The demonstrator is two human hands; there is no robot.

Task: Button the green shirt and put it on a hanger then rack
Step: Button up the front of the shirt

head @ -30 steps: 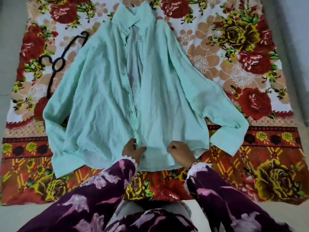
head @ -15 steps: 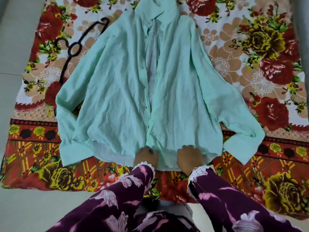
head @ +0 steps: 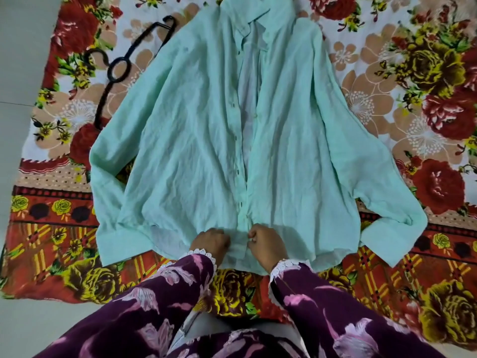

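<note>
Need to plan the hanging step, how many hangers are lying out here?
1: a black hanger on the floral blanket, beside the green shirt's sleeve, partly tucked under it. More could be hidden.

A floral blanket (head: 426, 104) covers most of the view, spread flat on a pale, smooth floor (head: 23, 60). Its field is white with large red, peach and olive-yellow blooms; toward six o'clock runs an orange-red border band with yellow roses and plaid-like stripes. Bare floor shows along nine o'clock, where a thin seam line crosses it, and again at seven o'clock below the blanket's edge. The light is soft and even, without hard shadows
</note>
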